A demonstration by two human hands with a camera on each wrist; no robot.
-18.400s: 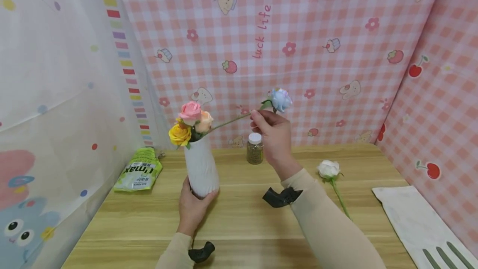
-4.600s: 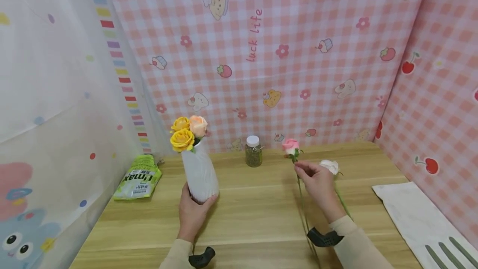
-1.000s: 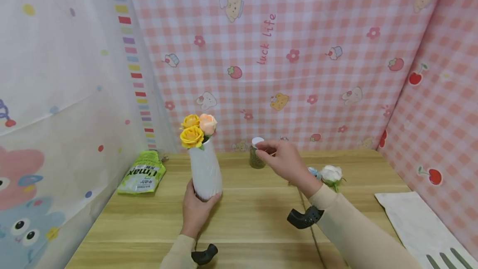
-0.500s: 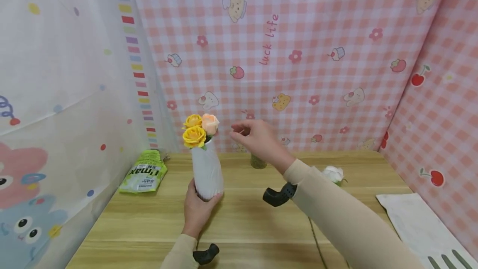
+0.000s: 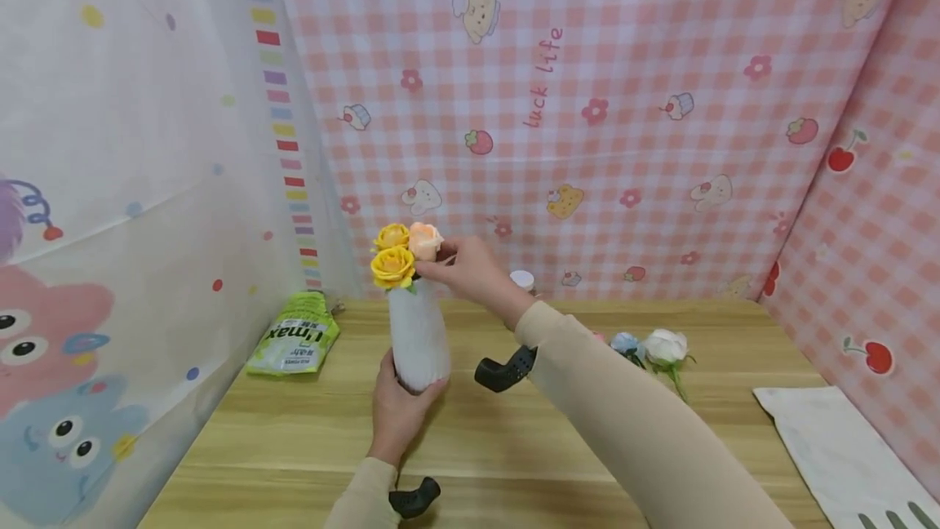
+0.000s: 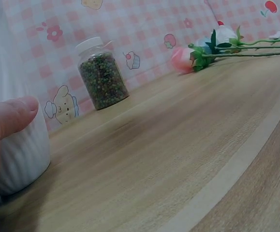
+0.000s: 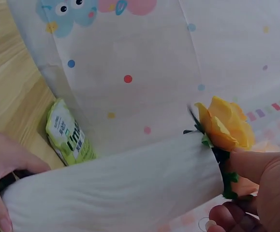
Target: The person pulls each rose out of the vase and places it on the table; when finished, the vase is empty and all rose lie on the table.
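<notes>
So the left hand (image 5: 400, 416) gripped the white vase (image 5: 419, 337) down low, right hand (image 5: 476, 269) pinching the peach rose (image 5: 424, 241) up top.

My long beige fabric right sleeve (image 5: 624, 406) and matching beige left sleeve (image 5: 363, 496) are plain. At the wrists sit a black, elbow-shaped right unit (image 5: 505, 371) with small holes and a curved black left unit (image 5: 415, 499), perhaps perforated too.

wooden table (image 5: 529, 439), white vase (image 5: 419, 333), green packet (image 5: 294, 337), lidded jar (image 6: 103, 79), 3 loose flowers (image 5: 667, 346), white cloth (image 5: 830, 439)
</notes>
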